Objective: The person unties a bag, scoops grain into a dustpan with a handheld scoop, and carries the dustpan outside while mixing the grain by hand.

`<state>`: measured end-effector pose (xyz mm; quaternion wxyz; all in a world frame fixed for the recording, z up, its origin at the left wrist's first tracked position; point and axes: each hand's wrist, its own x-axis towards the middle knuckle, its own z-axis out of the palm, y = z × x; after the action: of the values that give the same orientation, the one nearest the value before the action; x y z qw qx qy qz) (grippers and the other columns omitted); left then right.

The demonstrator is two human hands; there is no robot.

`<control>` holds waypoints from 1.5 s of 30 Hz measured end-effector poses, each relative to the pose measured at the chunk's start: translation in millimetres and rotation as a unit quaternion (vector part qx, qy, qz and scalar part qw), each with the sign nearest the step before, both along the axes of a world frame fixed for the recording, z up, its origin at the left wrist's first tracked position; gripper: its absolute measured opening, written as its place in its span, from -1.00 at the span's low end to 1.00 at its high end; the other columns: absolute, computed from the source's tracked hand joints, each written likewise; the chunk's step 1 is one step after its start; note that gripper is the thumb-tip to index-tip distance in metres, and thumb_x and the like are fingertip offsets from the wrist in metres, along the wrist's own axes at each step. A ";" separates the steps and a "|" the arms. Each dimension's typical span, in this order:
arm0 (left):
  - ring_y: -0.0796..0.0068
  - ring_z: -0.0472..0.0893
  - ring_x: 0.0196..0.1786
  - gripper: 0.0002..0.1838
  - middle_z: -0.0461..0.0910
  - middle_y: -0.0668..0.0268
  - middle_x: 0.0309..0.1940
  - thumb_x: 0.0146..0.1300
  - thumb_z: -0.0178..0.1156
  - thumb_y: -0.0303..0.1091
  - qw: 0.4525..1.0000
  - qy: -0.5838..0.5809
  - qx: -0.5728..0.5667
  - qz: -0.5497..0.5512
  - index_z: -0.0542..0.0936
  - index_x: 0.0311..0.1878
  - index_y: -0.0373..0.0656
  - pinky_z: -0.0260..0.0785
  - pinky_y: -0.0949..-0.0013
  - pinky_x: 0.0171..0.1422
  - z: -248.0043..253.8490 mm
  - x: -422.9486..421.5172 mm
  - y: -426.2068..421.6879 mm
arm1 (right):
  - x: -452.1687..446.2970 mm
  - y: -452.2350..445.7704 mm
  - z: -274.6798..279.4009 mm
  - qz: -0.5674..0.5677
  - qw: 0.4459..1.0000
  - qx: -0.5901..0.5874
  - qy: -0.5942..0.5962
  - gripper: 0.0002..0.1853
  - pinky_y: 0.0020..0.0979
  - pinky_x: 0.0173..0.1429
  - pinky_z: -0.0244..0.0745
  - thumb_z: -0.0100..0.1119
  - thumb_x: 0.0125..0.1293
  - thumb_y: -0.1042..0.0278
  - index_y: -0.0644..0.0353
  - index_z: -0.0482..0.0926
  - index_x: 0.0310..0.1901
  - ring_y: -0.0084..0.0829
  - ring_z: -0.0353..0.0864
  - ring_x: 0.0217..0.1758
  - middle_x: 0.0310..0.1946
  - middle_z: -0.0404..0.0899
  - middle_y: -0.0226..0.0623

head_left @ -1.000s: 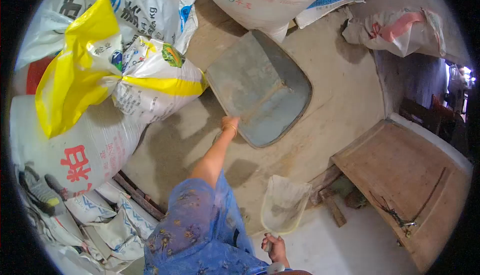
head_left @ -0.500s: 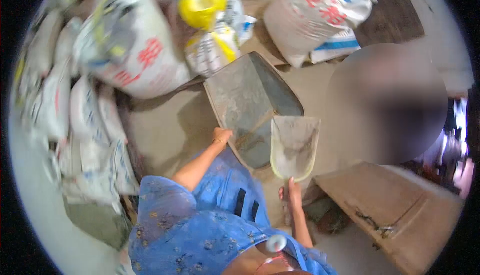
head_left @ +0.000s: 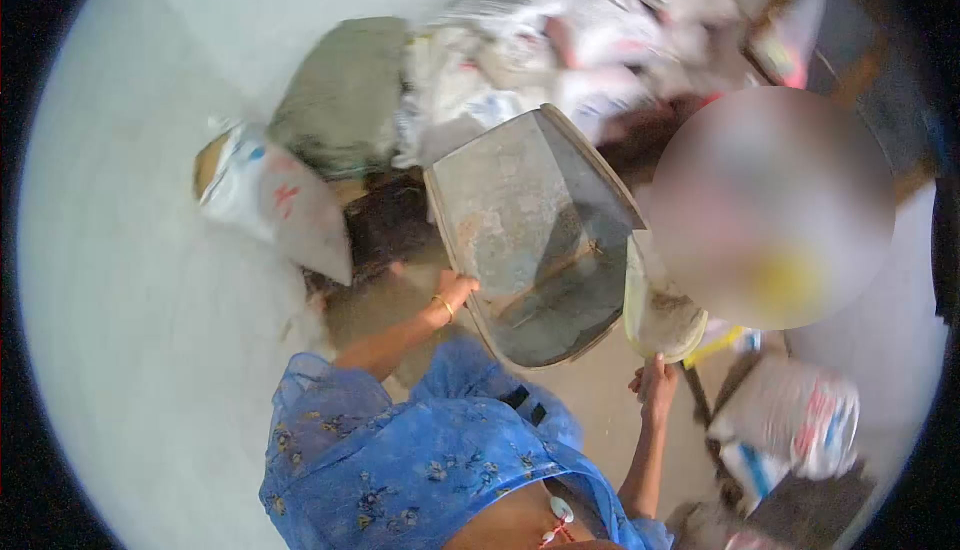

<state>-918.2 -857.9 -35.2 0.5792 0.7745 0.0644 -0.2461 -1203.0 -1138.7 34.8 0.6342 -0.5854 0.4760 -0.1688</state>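
While my left hand (head_left: 457,290) grips the pan (head_left: 500,185) by its rim, my right hand (head_left: 656,384) is closed round the handle of the scoop (head_left: 645,290), just beside the pan. Both seem taken up, so that part looks done; whether the scoop's dark patch is a load, or what is left, I cannot tell

Printed sacks (head_left: 790,415) sit around the tan floor (head_left: 590,420).
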 end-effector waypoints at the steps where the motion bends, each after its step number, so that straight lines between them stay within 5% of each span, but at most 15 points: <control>1: 0.45 0.45 -0.62 -0.84 0.46 0.28 -0.70 -0.29 0.22 -0.42 0.996 -0.024 -0.046 0.070 0.54 -0.60 -0.32 0.28 0.34 -0.59 17.9 -22.9 24.5 | 2.1 10.8 19.5 0.041 0.999 0.007 0.003 -0.60 -0.47 -0.72 0.27 -0.07 0.28 0.04 0.33 0.37 -0.30 -0.46 0.41 -0.76 -0.66 0.42 -0.24; 3: 0.47 0.47 -0.61 -0.84 0.50 0.28 -0.68 -0.27 0.24 -0.41 0.980 -0.044 -0.100 0.164 0.54 -0.62 -0.32 0.30 0.37 -0.56 37.1 -64.4 74.9 | 11.1 36.6 51.4 0.115 0.993 -0.011 -0.004 -0.60 -0.47 -0.72 0.25 -0.07 0.29 0.05 0.32 0.38 -0.33 -0.46 0.40 -0.77 -0.67 0.41 -0.25; 5: 0.39 0.48 -0.60 -0.88 0.49 0.24 -0.64 -0.27 0.20 -0.49 0.974 -0.023 -0.130 0.186 0.55 -0.59 -0.33 0.28 0.31 -0.59 46.6 -117.4 22.1 | 17.7 -56.6 45.3 0.204 0.978 0.002 -0.050 -0.60 -0.48 -0.73 0.24 -0.07 0.29 0.05 0.31 0.39 -0.36 -0.47 0.39 -0.77 -0.68 0.40 -0.26; 11: 0.43 0.52 -0.56 -0.90 0.53 0.25 -0.61 -0.19 0.21 -0.47 0.949 -0.143 -0.075 0.273 0.55 -0.62 -0.32 0.33 0.37 -0.56 70.6 -256.1 87.1 | 69.0 -0.4 110.9 0.413 0.910 -0.002 -0.042 -0.61 -0.50 -0.73 0.20 -0.05 0.28 0.04 0.29 0.40 -0.37 -0.52 0.36 -0.78 -0.66 0.42 -0.32; 17: 0.46 0.52 -0.51 -0.96 0.55 0.34 -0.55 -0.09 0.16 -0.45 0.862 -0.062 -0.181 0.470 0.56 -0.53 -0.20 0.37 0.39 -0.43 105.7 -466.8 93.8 | 32.5 70.2 208.9 0.584 0.802 -0.019 -0.126 -0.61 -0.48 -0.72 0.27 0.01 0.26 0.06 0.33 0.39 -0.31 -0.47 0.35 -0.80 -0.69 0.44 -0.27; 19: 0.45 0.51 -0.54 -0.95 0.53 0.32 -0.57 -0.13 0.16 -0.45 0.815 0.009 -0.175 0.552 0.55 -0.58 -0.22 0.36 0.39 -0.47 73.6 -317.1 126.6 | 266.2 158.6 173.7 0.666 0.740 0.016 -0.093 -0.62 -0.49 -0.72 0.25 0.02 0.25 0.07 0.32 0.38 -0.26 -0.48 0.37 -0.77 -0.69 0.43 -0.29; 21: 0.46 0.46 -0.60 -0.94 0.50 0.32 -0.62 -0.16 0.18 -0.45 0.766 0.031 -0.234 0.598 0.56 -0.55 -0.22 0.35 0.37 -0.52 57.8 -311.5 161.9 | 329.9 236.7 166.7 0.720 0.687 -0.013 -0.096 -0.64 -0.49 -0.73 0.23 0.03 0.25 0.09 0.31 0.39 -0.23 -0.49 0.40 -0.74 -0.67 0.43 -0.31; 24: 0.48 0.41 -0.65 -0.93 0.44 0.34 -0.68 -0.15 0.18 -0.42 0.696 -0.064 -0.200 0.687 0.54 -0.57 -0.20 0.31 0.40 -0.57 86.5 -388.1 84.6 | 321.0 254.3 204.4 0.764 0.638 -0.035 -0.092 -0.61 -0.47 -0.71 0.27 0.05 0.24 0.08 0.32 0.40 -0.18 -0.51 0.43 -0.71 -0.60 0.48 -0.28; 27: 0.47 0.39 -0.65 -0.93 0.42 0.34 -0.67 -0.16 0.19 -0.41 0.650 -0.049 -0.204 0.730 0.52 -0.59 -0.18 0.30 0.42 -0.59 56.7 -398.1 87.8 | 372.5 343.1 186.3 0.809 0.577 -0.036 -0.103 -0.61 -0.46 -0.69 0.31 0.06 0.23 0.09 0.31 0.40 -0.18 -0.53 0.44 -0.70 -0.56 0.49 -0.25; 30: 0.46 0.43 -0.58 -0.96 0.46 0.33 -0.64 -0.17 0.17 -0.52 0.534 -0.069 -0.215 0.815 0.52 -0.64 -0.22 0.26 0.38 -0.56 21.1 -408.5 26.6 | 397.5 375.5 187.8 0.889 0.431 -0.087 -0.129 -0.65 -0.45 -0.66 0.33 0.04 0.23 0.13 0.31 0.40 -0.19 -0.51 0.44 -0.70 -0.57 0.48 -0.24; 32: 0.46 0.42 -0.60 -0.94 0.44 0.33 -0.66 -0.16 0.16 -0.51 0.478 -0.061 -0.199 0.853 0.51 -0.65 -0.22 0.25 0.38 -0.58 49.3 -379.0 -2.5 | 440.8 386.1 205.4 0.861 0.459 -0.188 -0.109 -0.68 -0.46 -0.65 0.34 0.03 0.22 0.16 0.32 0.41 -0.24 -0.48 0.43 -0.70 -0.58 0.47 -0.26; 39: 0.42 0.39 -0.67 -0.92 0.39 0.28 -0.69 -0.15 0.14 -0.46 0.340 -0.098 -0.195 0.915 0.48 -0.67 -0.20 0.23 0.38 -0.64 60.9 -372.2 -51.5 | 510.6 436.3 200.9 0.874 0.379 -0.278 -0.124 -0.66 -0.44 -0.66 0.34 0.03 0.20 0.14 0.33 0.46 -0.31 -0.43 0.45 -0.72 -0.64 0.47 -0.23; 41: 0.42 0.38 -0.68 -0.90 0.38 0.28 -0.70 -0.15 0.14 -0.46 0.318 -0.084 -0.186 0.926 0.46 -0.67 -0.21 0.23 0.38 -0.64 68.2 -368.6 -53.0 | 519.7 448.6 205.9 0.857 0.236 -0.418 -0.186 -0.65 -0.33 -0.55 0.43 0.04 0.19 0.11 0.32 0.48 -0.30 -0.42 0.52 -0.65 -0.60 0.49 -0.18; 45: 0.42 0.35 -0.69 -0.87 0.37 0.29 -0.69 -0.15 0.14 -0.48 0.282 -0.108 -0.185 0.935 0.42 -0.69 -0.23 0.24 0.37 -0.63 59.7 -365.9 -57.4 | 516.9 455.6 208.2 0.733 0.319 -0.528 -0.288 -0.65 -0.21 -0.32 0.50 0.05 0.14 0.14 0.34 0.49 -0.28 -0.26 0.60 -0.46 -0.49 0.55 -0.09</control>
<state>-1284.1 -915.4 24.5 0.5439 0.0772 0.6343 0.5439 -686.0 -683.1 243.0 0.1543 -0.8216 -0.5488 -0.0088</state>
